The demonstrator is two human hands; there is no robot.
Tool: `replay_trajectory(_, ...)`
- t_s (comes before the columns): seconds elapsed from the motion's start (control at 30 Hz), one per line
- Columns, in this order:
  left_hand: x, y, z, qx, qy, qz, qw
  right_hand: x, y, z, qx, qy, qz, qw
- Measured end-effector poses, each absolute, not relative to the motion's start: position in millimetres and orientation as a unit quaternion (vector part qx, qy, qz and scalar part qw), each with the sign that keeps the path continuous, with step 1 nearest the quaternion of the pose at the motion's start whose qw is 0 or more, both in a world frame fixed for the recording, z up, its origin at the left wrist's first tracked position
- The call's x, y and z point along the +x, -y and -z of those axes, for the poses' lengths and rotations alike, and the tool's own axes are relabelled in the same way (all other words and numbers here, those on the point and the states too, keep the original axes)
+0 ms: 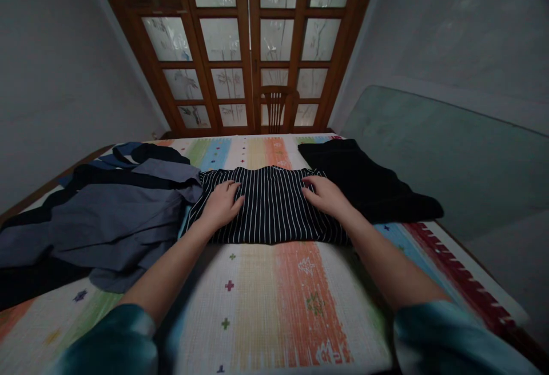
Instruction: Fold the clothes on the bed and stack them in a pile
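Observation:
A black garment with thin white stripes (268, 206) lies spread in a wide, roughly rectangular shape in front of me, its far edge slightly wavy. Which kind of garment it is I cannot tell. On its left part rests my left hand (223, 202), palm down, thumb apart from the fingers. My right hand (325, 195) lies on the right part in much the same way, fingers loosely bent and apart. Neither hand visibly grips the fabric.
A loose pile of grey and dark clothes (115, 220) lies at the left. Folded black clothing (364, 183) sits at the right, touching the striped garment. Everything lies on a colourful striped cloth (257, 306). Beyond stand a wooden chair (274, 106) and glass-paned doors (250, 38).

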State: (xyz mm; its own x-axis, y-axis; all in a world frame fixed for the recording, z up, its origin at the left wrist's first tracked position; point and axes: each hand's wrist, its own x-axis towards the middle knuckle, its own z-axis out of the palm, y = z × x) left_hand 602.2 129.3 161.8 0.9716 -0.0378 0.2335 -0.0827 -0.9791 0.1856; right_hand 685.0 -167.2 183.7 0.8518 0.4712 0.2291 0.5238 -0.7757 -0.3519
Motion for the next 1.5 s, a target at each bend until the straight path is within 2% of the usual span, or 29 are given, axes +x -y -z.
replay_trajectory(0.13, 670, -87, -145, 0.996, -0.025, -0.040, 0.070, 716, 74, -157, -0.965, 0.244, 0.000, 0.099)
replay_trajectory(0.23, 697, -87, -128, 0.997, -0.049, -0.009, 0.055, 732, 56, -129, -0.972, 0.219, -0.025, 0.086)
replay_trajectory(0.4, 697, -152, -108, 0.994, -0.093, 0.018, 0.053, 757, 111, -103, -0.972, 0.214, -0.045, 0.082)
replay_trajectory(0.67, 683, -230, -105, 0.987, -0.151, 0.027, 0.057, 777, 169, -99, -0.983, 0.158, -0.042, 0.083)
replay_trajectory(0.8, 678, -209, -116, 0.986, -0.161, -0.019, 0.020, 775, 161, -102, -0.984, 0.160, -0.026, 0.075)
replay_trajectory(0.93, 666, -164, -128, 0.991, -0.092, -0.101, -0.004, 761, 153, -114, -0.979, 0.192, 0.035, 0.064)
replay_trajectory(1.03, 656, -135, -126, 0.996, -0.053, -0.063, 0.025, 739, 149, -120, -0.981, 0.174, 0.042, 0.070)
replay_trajectory(1.17, 647, -130, -111, 0.995, -0.086, 0.002, 0.044, 707, 149, -113, -0.990, 0.116, -0.028, 0.079)
replay_trajectory(1.27, 644, -139, -103, 0.992, -0.113, 0.016, 0.049, 697, 150, -102, -0.990, 0.101, -0.059, 0.076)
replay_trajectory(1.5, 632, -136, -107, 0.981, -0.181, 0.024, 0.058, 725, 144, -95, -0.987, 0.147, -0.050, 0.049)
